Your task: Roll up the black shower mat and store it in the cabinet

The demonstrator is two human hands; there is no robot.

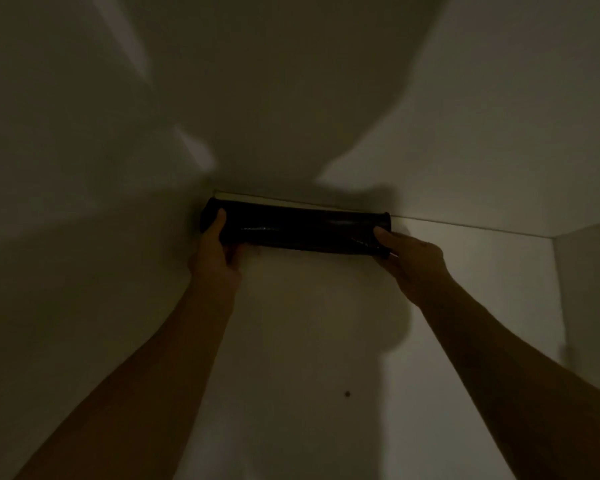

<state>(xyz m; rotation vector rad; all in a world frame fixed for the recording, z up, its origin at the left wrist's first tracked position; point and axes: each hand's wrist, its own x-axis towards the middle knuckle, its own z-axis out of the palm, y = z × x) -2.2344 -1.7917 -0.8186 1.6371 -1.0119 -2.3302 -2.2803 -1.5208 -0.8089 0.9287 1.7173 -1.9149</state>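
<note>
**Rolled mat reaches the back of the cabinet**

The black shower mat (298, 226) is already rolled into a tight tube and lies crosswise at the far end of the white cabinet (465, 133), against the seam where the back panel meets the shelf. What remains looks small: letting go and drawing the arms out. The light is dim, so whether the roll rests fully on the shelf cannot be told for sure. Both arms stretch forward into the cabinet. The left hand (215, 251) is wrapped around the roll's left end, thumb on top. The right hand (409, 258) is closed on the right end, fingers curled underneath.
</note>
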